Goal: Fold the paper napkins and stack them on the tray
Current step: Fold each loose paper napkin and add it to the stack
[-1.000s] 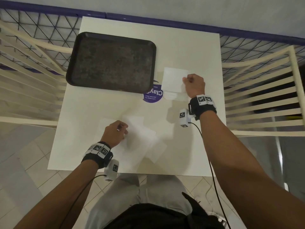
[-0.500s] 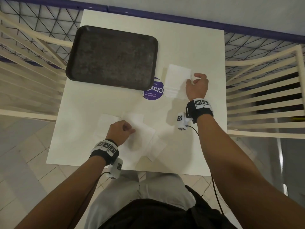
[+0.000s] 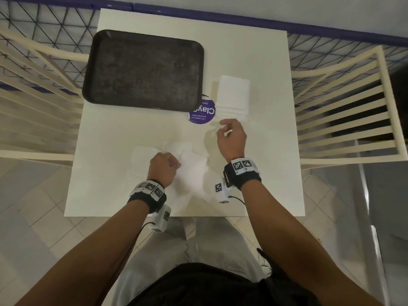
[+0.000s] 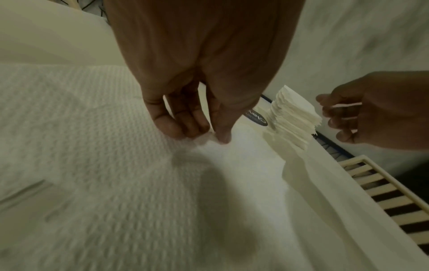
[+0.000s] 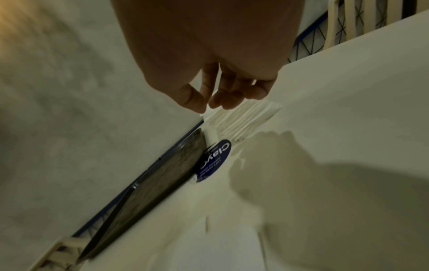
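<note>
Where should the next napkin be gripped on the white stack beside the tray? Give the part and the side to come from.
Pinch only the top sheet of the napkin stack at its near corner, coming from the person's side with the right hand. The layers fan out in steps along that near edge, so one sheet probably separates there; the tray sits close along the stack's left.

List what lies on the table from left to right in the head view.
tray → left hand on the unfolded napkins → purple sticker → right hand → napkin stack
</note>
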The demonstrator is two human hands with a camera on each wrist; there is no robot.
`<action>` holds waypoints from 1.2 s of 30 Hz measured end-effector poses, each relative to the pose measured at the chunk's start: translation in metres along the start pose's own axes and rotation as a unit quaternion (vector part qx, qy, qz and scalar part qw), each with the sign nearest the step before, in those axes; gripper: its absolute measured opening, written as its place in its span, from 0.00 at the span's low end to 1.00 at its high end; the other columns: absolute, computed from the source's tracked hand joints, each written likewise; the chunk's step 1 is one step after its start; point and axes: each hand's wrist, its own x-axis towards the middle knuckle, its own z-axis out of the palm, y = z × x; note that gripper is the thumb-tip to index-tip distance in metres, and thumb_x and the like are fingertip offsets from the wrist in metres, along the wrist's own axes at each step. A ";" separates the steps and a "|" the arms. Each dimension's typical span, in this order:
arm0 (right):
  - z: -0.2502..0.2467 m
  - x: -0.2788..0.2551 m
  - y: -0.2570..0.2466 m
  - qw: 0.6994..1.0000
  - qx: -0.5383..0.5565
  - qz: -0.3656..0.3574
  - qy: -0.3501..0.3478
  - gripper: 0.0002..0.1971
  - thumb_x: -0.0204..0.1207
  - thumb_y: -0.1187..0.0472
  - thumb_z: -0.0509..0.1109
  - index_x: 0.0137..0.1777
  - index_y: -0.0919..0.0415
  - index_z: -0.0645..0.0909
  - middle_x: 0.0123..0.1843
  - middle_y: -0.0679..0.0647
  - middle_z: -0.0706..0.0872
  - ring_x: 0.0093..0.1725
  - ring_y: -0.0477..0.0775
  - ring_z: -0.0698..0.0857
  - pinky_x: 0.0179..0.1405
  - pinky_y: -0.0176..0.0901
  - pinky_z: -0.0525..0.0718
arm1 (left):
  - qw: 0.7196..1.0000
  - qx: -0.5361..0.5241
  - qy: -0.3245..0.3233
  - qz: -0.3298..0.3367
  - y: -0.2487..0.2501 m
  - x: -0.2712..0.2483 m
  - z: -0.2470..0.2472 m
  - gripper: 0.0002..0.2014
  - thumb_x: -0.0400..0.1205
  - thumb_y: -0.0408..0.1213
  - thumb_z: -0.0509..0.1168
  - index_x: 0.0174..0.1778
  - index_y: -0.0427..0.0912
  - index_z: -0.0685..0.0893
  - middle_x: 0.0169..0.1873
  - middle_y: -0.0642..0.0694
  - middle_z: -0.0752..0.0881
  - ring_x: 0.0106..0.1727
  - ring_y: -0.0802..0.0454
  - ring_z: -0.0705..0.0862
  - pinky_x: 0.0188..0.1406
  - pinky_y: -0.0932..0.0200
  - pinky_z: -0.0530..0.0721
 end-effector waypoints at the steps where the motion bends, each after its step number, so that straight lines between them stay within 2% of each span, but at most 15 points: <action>1: 0.003 -0.008 0.001 1.000 0.001 0.003 -0.019 0.11 0.72 0.67 0.69 0.52 0.53 0.84 0.42 0.52 0.85 0.43 0.49 0.84 0.51 0.47 0.85 | 1.000 -0.020 0.001 0.000 0.001 -0.001 -0.002 0.06 0.82 0.39 0.76 0.43 0.43 0.87 0.40 0.51 0.85 0.41 0.52 0.84 0.39 0.65 0.79; 3: 0.009 -0.023 0.003 0.998 -0.005 0.019 -0.066 0.10 0.74 0.64 0.70 0.53 0.52 0.84 0.41 0.48 0.85 0.45 0.50 0.85 0.55 0.52 0.85 | 0.998 -0.066 0.013 -0.001 0.005 -0.004 -0.010 0.06 0.83 0.41 0.75 0.46 0.44 0.86 0.40 0.52 0.86 0.39 0.55 0.85 0.33 0.72 0.78; 5: 0.015 -0.035 0.004 0.992 -0.028 0.044 -0.114 0.09 0.78 0.56 0.72 0.58 0.52 0.84 0.40 0.41 0.84 0.51 0.54 0.85 0.60 0.54 0.83 | 0.994 -0.102 0.033 0.015 0.007 -0.005 -0.020 0.06 0.83 0.42 0.74 0.47 0.44 0.85 0.41 0.53 0.88 0.41 0.58 0.86 0.34 0.74 0.78; 7: 0.018 -0.044 0.001 0.983 -0.036 0.086 -0.159 0.17 0.81 0.46 0.70 0.64 0.53 0.82 0.43 0.38 0.85 0.57 0.56 0.84 0.63 0.51 0.80 | 0.989 -0.137 0.048 0.023 0.009 -0.006 -0.029 0.06 0.83 0.42 0.75 0.46 0.46 0.85 0.40 0.54 0.88 0.41 0.58 0.86 0.38 0.70 0.80; 9: 0.019 -0.050 -0.005 0.970 -0.033 0.120 -0.208 0.24 0.81 0.39 0.67 0.69 0.54 0.82 0.51 0.44 0.88 0.60 0.54 0.84 0.62 0.44 0.78 | 0.985 -0.160 0.057 0.028 0.008 -0.005 -0.038 0.06 0.83 0.42 0.75 0.44 0.49 0.83 0.39 0.53 0.89 0.39 0.53 0.87 0.40 0.65 0.82; 11: 0.021 -0.054 -0.008 0.958 -0.028 0.126 -0.256 0.27 0.80 0.37 0.68 0.70 0.55 0.82 0.59 0.50 0.89 0.60 0.53 0.85 0.61 0.43 0.78 | 0.981 -0.182 0.060 0.034 0.007 -0.005 -0.045 0.07 0.83 0.43 0.75 0.44 0.50 0.83 0.39 0.50 0.90 0.39 0.46 0.88 0.44 0.54 0.88; 13: 0.022 -0.057 -0.011 0.949 -0.020 0.119 -0.290 0.26 0.77 0.39 0.73 0.66 0.57 0.84 0.57 0.52 0.90 0.56 0.51 0.87 0.58 0.43 0.82 | 0.975 -0.212 0.064 0.033 0.007 -0.006 -0.052 0.07 0.84 0.44 0.74 0.46 0.47 0.83 0.39 0.48 0.90 0.38 0.43 0.89 0.46 0.43 0.92; 16: 0.025 -0.062 -0.015 0.948 -0.014 0.081 -0.309 0.12 0.77 0.52 0.77 0.47 0.61 0.84 0.36 0.52 0.90 0.37 0.48 0.88 0.42 0.41 0.81 | 0.971 -0.225 0.076 0.032 0.003 -0.009 -0.059 0.09 0.83 0.48 0.74 0.49 0.48 0.84 0.37 0.50 0.91 0.36 0.48 0.88 0.47 0.40 0.92; 18: 0.028 -0.064 -0.017 0.952 -0.005 0.065 -0.300 0.11 0.76 0.57 0.78 0.37 0.59 0.80 0.26 0.46 0.85 0.30 0.47 0.85 0.42 0.45 0.85 | 0.967 -0.246 0.064 0.023 -0.001 -0.012 -0.063 0.12 0.82 0.51 0.75 0.54 0.49 0.84 0.39 0.49 0.92 0.41 0.45 0.91 0.50 0.40 0.92; 20: 0.029 -0.065 -0.018 0.956 0.010 0.059 -0.287 0.11 0.76 0.57 0.78 0.38 0.61 0.81 0.26 0.47 0.85 0.30 0.48 0.85 0.46 0.53 0.88 | 0.961 -0.274 0.030 -0.003 -0.004 -0.014 -0.066 0.19 0.81 0.50 0.76 0.63 0.46 0.84 0.46 0.44 0.93 0.49 0.43 0.92 0.54 0.41 0.92; 22: 0.031 -0.065 -0.019 0.957 0.020 0.058 -0.283 0.13 0.76 0.56 0.77 0.44 0.66 0.82 0.32 0.55 0.88 0.31 0.49 0.85 0.48 0.57 0.89 | 0.957 -0.288 -0.008 -0.026 -0.007 -0.016 -0.068 0.22 0.82 0.45 0.76 0.70 0.40 0.83 0.52 0.39 0.92 0.54 0.41 0.92 0.56 0.43 0.92; 25: 0.032 -0.066 -0.019 0.959 0.032 0.061 -0.276 0.13 0.76 0.55 0.77 0.49 0.66 0.84 0.35 0.60 0.89 0.31 0.50 0.85 0.49 0.60 0.88 | 0.951 -0.305 -0.036 -0.030 -0.008 -0.022 -0.069 0.16 0.84 0.36 0.75 0.65 0.32 0.86 0.51 0.34 0.92 0.54 0.34 0.92 0.53 0.44 0.93; 29: 0.031 -0.067 -0.023 0.958 0.033 0.069 -0.277 0.12 0.78 0.55 0.77 0.56 0.61 0.84 0.27 0.49 0.86 0.30 0.48 0.85 0.49 0.54 0.87 | 0.943 -0.330 -0.037 -0.034 -0.010 -0.026 -0.072 0.09 0.84 0.32 0.73 0.57 0.31 0.88 0.50 0.30 0.92 0.48 0.36 0.91 0.51 0.41 0.93; 34: 0.029 -0.070 -0.027 0.953 0.040 0.067 -0.293 0.13 0.76 0.62 0.78 0.58 0.64 0.83 0.33 0.51 0.88 0.31 0.50 0.85 0.45 0.50 0.88 | 0.926 -0.373 -0.041 -0.035 -0.010 -0.030 -0.073 0.04 0.84 0.28 0.71 0.52 0.39 0.89 0.43 0.37 0.92 0.43 0.42 0.90 0.49 0.45 0.91; 36: 0.025 -0.072 -0.030 0.954 0.060 0.068 -0.285 0.09 0.76 0.67 0.76 0.55 0.66 0.83 0.33 0.56 0.86 0.31 0.50 0.83 0.37 0.38 0.83 | 0.917 -0.394 -0.050 -0.034 -0.011 -0.032 -0.074 0.06 0.84 0.25 0.70 0.52 0.39 0.89 0.42 0.39 0.92 0.41 0.43 0.90 0.45 0.49 0.90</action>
